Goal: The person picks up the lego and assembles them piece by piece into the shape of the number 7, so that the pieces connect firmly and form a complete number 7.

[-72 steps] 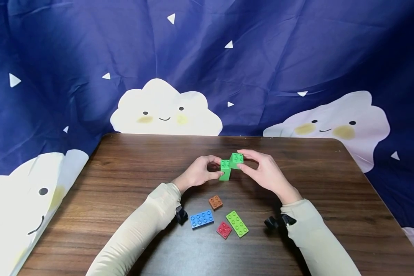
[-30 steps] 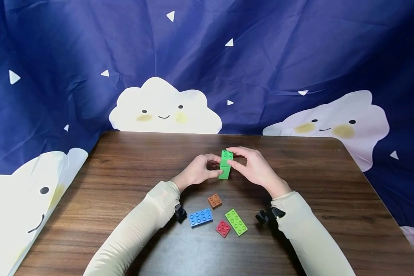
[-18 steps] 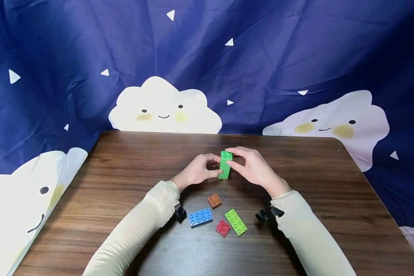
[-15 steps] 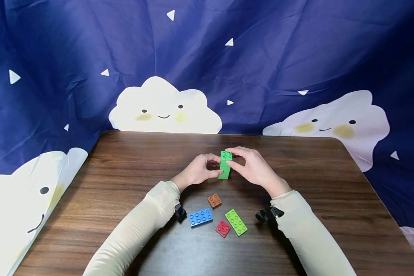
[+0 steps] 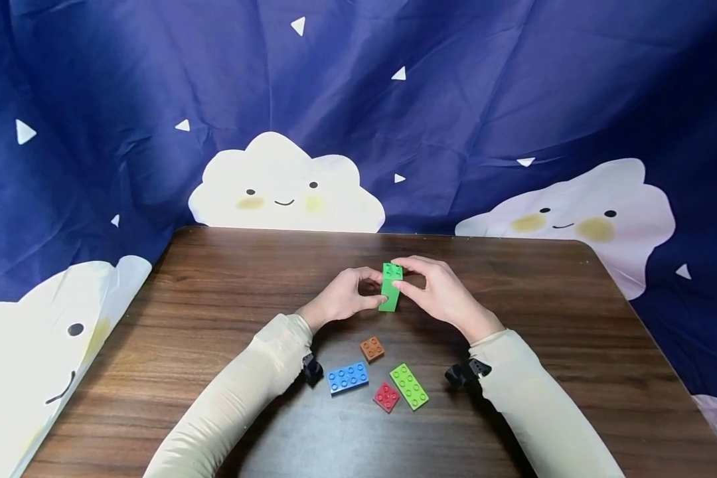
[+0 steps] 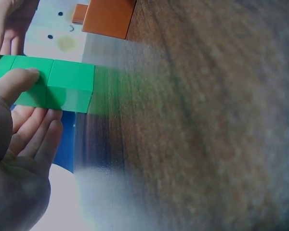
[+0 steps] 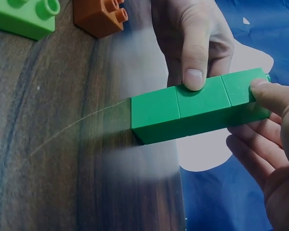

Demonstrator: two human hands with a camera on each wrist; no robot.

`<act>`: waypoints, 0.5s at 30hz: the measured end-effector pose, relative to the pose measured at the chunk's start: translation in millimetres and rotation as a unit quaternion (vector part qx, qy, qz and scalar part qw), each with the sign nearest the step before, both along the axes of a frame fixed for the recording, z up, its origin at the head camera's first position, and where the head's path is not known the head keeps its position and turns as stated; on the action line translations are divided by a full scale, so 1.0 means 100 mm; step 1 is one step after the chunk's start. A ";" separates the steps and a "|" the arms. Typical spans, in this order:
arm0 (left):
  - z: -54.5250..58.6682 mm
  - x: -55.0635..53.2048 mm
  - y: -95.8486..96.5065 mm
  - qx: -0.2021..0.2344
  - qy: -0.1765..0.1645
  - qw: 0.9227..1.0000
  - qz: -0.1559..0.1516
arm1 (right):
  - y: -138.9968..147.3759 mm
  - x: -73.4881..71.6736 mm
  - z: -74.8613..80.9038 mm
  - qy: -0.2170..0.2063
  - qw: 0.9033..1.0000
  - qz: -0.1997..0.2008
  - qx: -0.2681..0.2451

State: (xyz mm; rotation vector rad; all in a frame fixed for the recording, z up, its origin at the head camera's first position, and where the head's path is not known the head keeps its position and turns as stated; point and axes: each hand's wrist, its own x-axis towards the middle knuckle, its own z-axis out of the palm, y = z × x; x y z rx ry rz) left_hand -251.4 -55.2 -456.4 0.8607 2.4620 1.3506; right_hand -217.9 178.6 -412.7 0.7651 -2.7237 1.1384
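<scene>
Three green toy bricks form one upright stack point(image 5: 389, 292) in the head view. My left hand point(image 5: 339, 300) pinches it from the left. In the right wrist view, the left thumb presses the middle brick point(image 7: 212, 98), above the bottom brick point(image 7: 155, 111). My right hand point(image 5: 445, 292) pinches the top brick point(image 7: 241, 87) from the right, its studs mostly hidden there but visible in the head view. The bricks' sides line up flush in both wrist views. The stack's foot is right at the table surface.
Nearer me on the wooden table point(image 5: 227, 292) lie an orange-brown brick point(image 5: 372, 348), a blue brick point(image 5: 348, 378), a red brick point(image 5: 386, 397) and a lime green brick point(image 5: 409, 386). A blue cloth point(image 5: 430, 119) with clouds hangs behind the table.
My right hand has moved left, bringing its green brick from beside the stack onto its top. That brick has since sunk down flush. My left hand has kept its grip.
</scene>
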 end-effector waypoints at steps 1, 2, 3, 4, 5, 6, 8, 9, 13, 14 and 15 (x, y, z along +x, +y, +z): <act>0.00 0.00 0.01 0.000 0.000 1.000 0.001 | 0.00 0.00 -0.01 -0.001 1.000 -0.002 -0.001; 0.00 0.00 0.01 -0.002 0.000 1.000 0.000 | 0.01 0.00 -0.01 -0.001 1.000 -0.004 -0.002; 0.00 0.00 0.02 -0.004 -0.001 1.000 -0.001 | 0.01 0.01 -0.01 -0.002 1.000 -0.006 -0.004; 0.00 0.00 0.02 -0.005 -0.001 1.000 -0.003 | 0.02 0.01 -0.02 -0.003 1.000 -0.008 -0.005; 0.00 0.00 0.02 -0.008 -0.002 1.000 -0.004 | 0.02 0.01 -0.03 -0.005 1.000 -0.010 -0.008; 0.00 0.00 0.03 -0.010 -0.002 1.000 -0.005 | 0.02 0.01 -0.04 -0.006 1.000 -0.011 -0.012; 0.00 0.00 0.03 -0.012 -0.005 1.000 -0.006 | 0.02 0.02 -0.06 -0.014 1.000 -0.012 -0.025; 0.00 0.00 0.03 -0.011 -0.005 1.000 -0.006 | 0.01 0.02 -0.08 -0.020 0.999 -0.015 -0.034; 0.01 0.01 0.02 -0.007 -0.003 1.000 -0.003 | 0.01 0.01 -0.15 -0.050 0.996 -0.029 -0.070; 0.01 0.01 0.02 -0.007 -0.002 1.000 -0.002 | 0.00 0.00 -0.16 -0.058 0.995 -0.033 -0.078; 0.02 0.01 0.01 -0.009 0.000 1.000 -0.002 | 0.00 0.00 -0.17 -0.063 0.994 -0.035 -0.083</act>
